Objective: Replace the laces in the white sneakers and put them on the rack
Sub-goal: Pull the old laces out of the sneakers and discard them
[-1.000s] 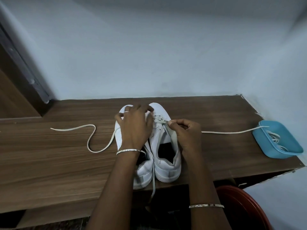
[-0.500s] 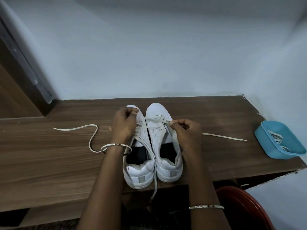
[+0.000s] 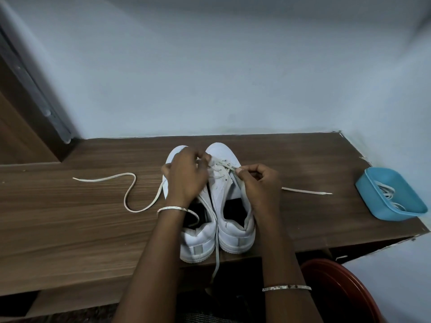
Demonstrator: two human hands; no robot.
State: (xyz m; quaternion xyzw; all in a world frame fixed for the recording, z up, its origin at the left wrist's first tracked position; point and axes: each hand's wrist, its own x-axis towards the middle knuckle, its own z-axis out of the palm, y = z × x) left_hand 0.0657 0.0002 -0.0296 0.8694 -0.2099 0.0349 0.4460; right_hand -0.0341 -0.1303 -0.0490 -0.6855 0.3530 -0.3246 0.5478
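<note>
Two white sneakers stand side by side on the wooden rack top [image 3: 81, 224], toes toward the wall. My left hand [image 3: 186, 178] covers the front of the left sneaker [image 3: 198, 241] and its fingers curl around lace at the eyelets between the shoes. My right hand [image 3: 258, 183] pinches the lace at the right sneaker's [image 3: 233, 229] eyelets. One lace end [image 3: 305, 190] trails right across the wood. Another lace [image 3: 130, 194] curls away to the left. A strand hangs between the heels over the front edge [image 3: 217, 259].
A blue plastic tub [image 3: 373, 197] with more white laces sits at the right end of the rack top. A dark red round basin [image 3: 345, 290] stands below at the lower right. The pale wall runs behind; a wooden door frame is at the left.
The right lace end has been drawn in from the blue tub and now lies shorter on the wood. My left hand shifted over the left sneaker's toe toward the right shoe's eyelets.
</note>
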